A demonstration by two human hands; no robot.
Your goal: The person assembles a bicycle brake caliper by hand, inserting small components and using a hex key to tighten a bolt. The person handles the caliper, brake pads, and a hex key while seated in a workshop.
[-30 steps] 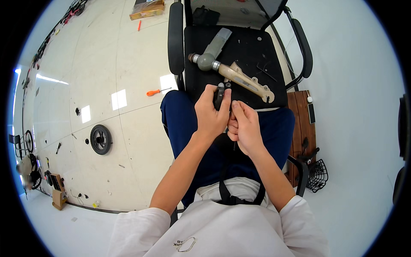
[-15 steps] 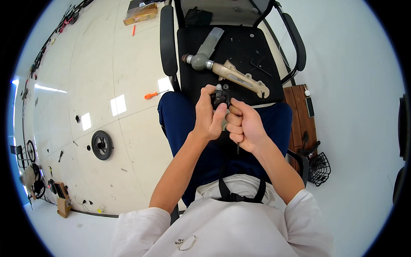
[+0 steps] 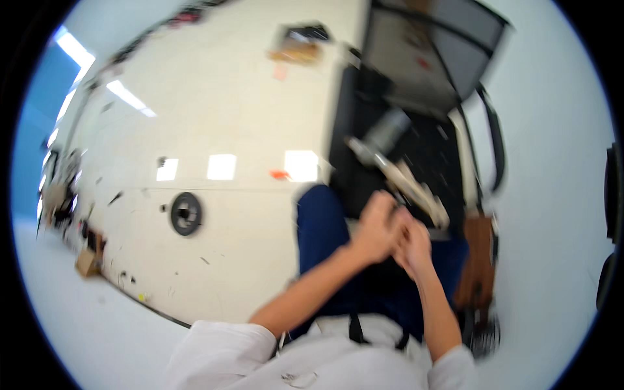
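My left hand (image 3: 376,227) is closed around a small black metal part (image 3: 396,207), mostly covered by my fingers and smeared by motion. Against it, fingers touching, is my right hand (image 3: 414,247), closed; whatever it grips is hidden. Both hands are over my lap, at the front edge of a black chair seat (image 3: 351,188). Just beyond them on the seat lies a long beige metal arm (image 3: 416,190) with a hooked end, like part of a fork, joined to a grey flat tube (image 3: 388,133).
An orange-handled screwdriver (image 3: 279,175) and a small black wheel (image 3: 186,214) lie on the tiled floor at left. Farther off is a cardboard box (image 3: 296,51). A wooden board (image 3: 476,260) stands right of my knee, with a black wire basket (image 3: 486,338) below it.
The view has swung, so the chair and hands appear farther right and blurred. My hands are closer together, and the thin black rod below my right fist no longer shows.
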